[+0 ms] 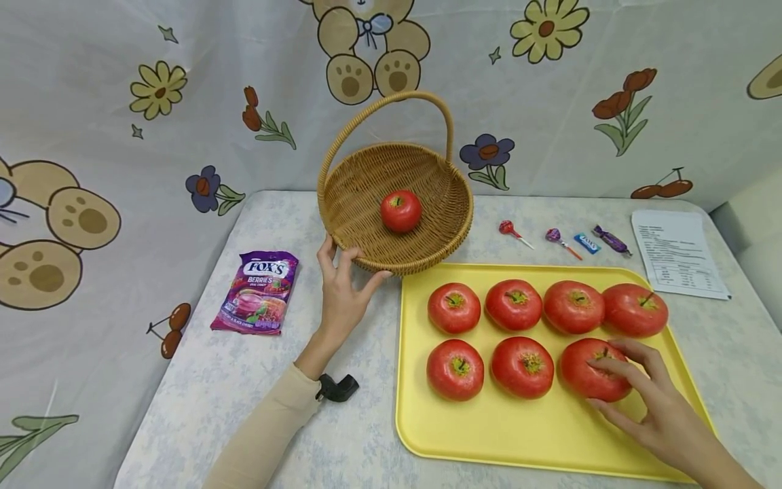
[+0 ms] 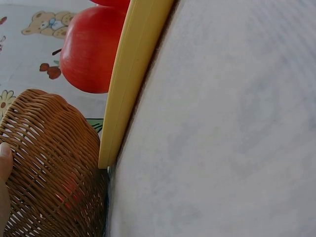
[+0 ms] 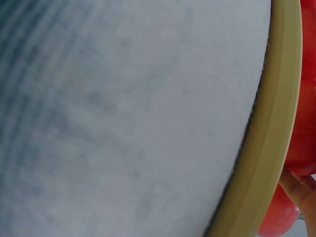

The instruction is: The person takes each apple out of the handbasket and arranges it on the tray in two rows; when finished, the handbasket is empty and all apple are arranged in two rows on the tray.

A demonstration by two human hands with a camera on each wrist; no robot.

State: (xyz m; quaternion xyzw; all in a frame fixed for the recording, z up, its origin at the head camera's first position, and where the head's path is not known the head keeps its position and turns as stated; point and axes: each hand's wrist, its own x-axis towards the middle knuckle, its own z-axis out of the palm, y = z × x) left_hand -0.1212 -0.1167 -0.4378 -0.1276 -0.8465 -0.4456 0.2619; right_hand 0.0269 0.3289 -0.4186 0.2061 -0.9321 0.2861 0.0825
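A wicker basket (image 1: 366,183) with a hoop handle stands at the back of the table and holds one red apple (image 1: 400,210). My left hand (image 1: 349,272) rests against the basket's front-left rim with straight, spread fingers; one fingertip (image 2: 4,158) touches the woven wall (image 2: 49,163). A yellow tray (image 1: 507,435) carries several red apples in two rows. My right hand (image 1: 601,386) grips the front-right apple (image 1: 580,373), fingers over its top and thumb at its near side. The right wrist view shows the tray's rim (image 3: 266,138), red apple (image 3: 302,123) and a finger (image 3: 298,190).
A purple Fox's candy bag (image 1: 256,292) lies left of the basket. Two lollipops (image 1: 513,232) and two wrapped sweets (image 1: 588,243) lie behind the tray, with a printed sheet (image 1: 678,252) at the right. A patterned curtain hangs behind the table.
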